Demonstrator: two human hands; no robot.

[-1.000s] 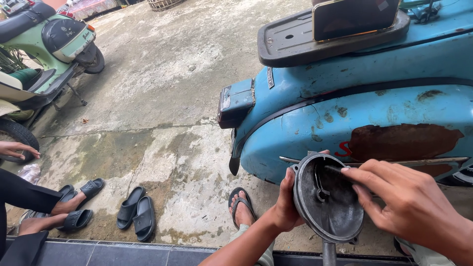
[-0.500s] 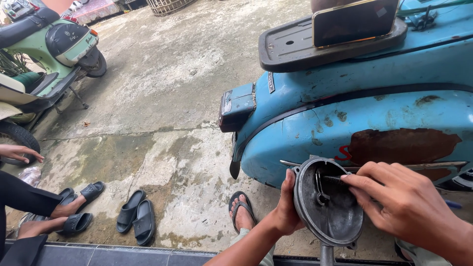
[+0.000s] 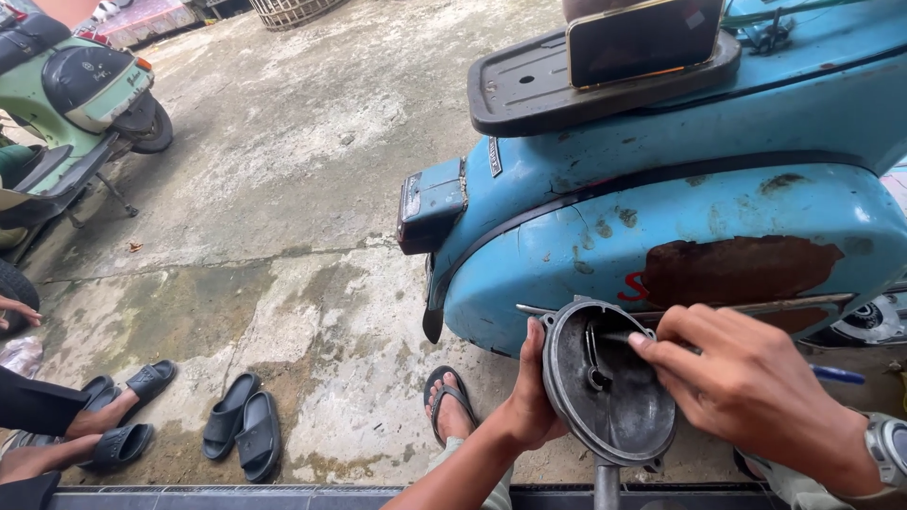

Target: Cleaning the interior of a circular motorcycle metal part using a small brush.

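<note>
Far left of the blue scooter [image 3: 680, 217], a green scooter [image 3: 76, 104] stood parked on the stained concrete floor [image 3: 283, 189]. Below it, at the left edge, another person's sandalled feet [image 3: 94, 430] rested on the ground, with that person's hand [image 3: 19, 312] showing just above. An empty pair of dark sandals [image 3: 243, 436] lay beside those feet, well left of the blue scooter's tail. The wearer's own foot in a flip-flop [image 3: 452, 401] sat under the scooter's rear end. Just below the blue side panel, the left hand [image 3: 529, 401] gripped the left rim of a round dark metal cover [image 3: 609, 392], fingers curled behind it, thumb on the edge. The cover was tilted, hollow side facing up toward the camera. The right hand [image 3: 746, 392], watch on wrist, reached in from the right, fingertips pinched on a thin tool [image 3: 614, 337] inside the cover. A blue pen-like thing [image 3: 836, 375] poked out beyond that hand. A phone [image 3: 642, 38] stood on the scooter's black rack [image 3: 529, 90].
</note>
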